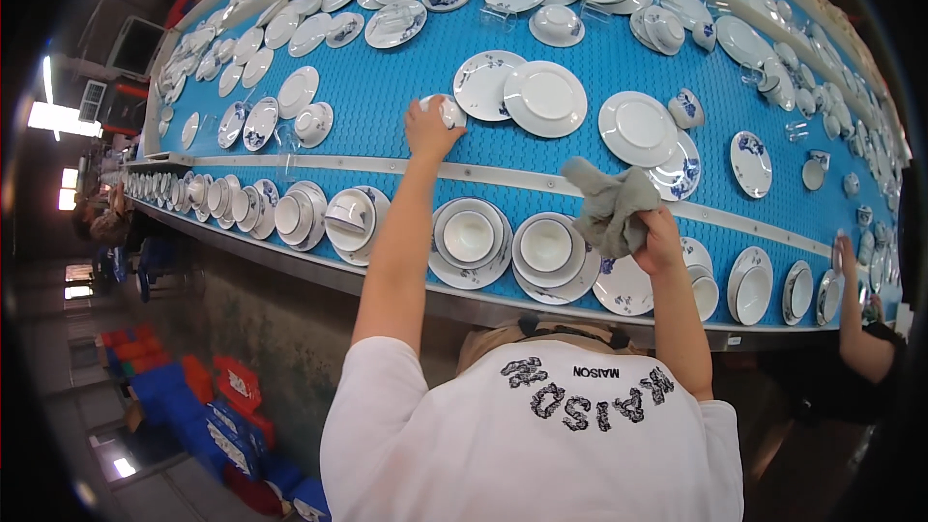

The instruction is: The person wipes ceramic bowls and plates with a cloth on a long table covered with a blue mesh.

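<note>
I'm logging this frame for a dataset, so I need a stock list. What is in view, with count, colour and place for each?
Conveyor belt: one, blue, curving across the upper picture, split by a pale rail.
Plates, bowls and cups: too many to count, white, some with blue flower patterns, spread over the far lane.
Stacked bowls on plates: a row, white with grey rims, along the near lane.
Small cup: one, white, far lane, under the left hand.
Cloth: one, grey-green, crumpled, above the near lane.
Crates: several, blue and red, on the floor lower left.
Another person's arm: one, right edge, hand at the belt.
Left hand: reaching over the rail, gripping the small cup.
Right hand: holding the cloth.
</note>
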A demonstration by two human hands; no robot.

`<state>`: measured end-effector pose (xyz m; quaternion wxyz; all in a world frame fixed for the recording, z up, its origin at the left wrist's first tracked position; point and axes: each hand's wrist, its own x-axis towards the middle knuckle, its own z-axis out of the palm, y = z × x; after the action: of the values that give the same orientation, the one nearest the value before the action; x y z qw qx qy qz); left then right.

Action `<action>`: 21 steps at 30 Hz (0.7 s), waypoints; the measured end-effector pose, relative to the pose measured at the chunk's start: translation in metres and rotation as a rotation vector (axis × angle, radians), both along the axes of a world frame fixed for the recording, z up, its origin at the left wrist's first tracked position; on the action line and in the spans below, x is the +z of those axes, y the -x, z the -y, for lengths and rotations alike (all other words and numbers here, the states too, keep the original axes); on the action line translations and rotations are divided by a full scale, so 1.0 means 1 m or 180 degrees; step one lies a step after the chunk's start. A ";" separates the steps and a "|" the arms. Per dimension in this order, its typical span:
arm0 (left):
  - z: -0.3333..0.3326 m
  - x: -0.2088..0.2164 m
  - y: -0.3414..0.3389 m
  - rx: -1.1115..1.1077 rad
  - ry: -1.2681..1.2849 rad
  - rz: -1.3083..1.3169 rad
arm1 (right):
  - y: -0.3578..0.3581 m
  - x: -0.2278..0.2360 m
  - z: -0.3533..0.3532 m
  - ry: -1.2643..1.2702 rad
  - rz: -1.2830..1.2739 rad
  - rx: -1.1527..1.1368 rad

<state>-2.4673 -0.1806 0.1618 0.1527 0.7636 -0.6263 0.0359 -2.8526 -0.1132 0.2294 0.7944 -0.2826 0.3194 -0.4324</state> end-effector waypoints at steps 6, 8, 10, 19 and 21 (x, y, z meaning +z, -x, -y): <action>0.009 0.012 -0.011 0.0970 -0.0327 -0.2265 | 0.001 0.010 0.012 -0.0143 0.0055 -0.0001; -0.006 0.003 -0.045 0.1078 0.0007 -0.3584 | -0.011 0.014 0.018 -0.0414 0.0128 -0.0070; -0.019 0.001 -0.025 0.0326 -0.0227 -0.1438 | -0.019 0.019 0.030 -0.0437 0.0205 -0.0045; -0.021 0.047 0.058 0.0170 -0.1216 0.0191 | -0.034 0.013 0.051 -0.0332 -0.0365 0.0616; -0.028 0.054 0.052 0.0106 -0.0953 -0.0707 | -0.037 0.013 0.059 -0.0479 -0.0405 0.0581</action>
<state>-2.5193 -0.1529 0.2157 0.1049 0.7873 -0.5913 -0.1398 -2.8154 -0.1718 0.2423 0.8276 -0.2769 0.3737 -0.3143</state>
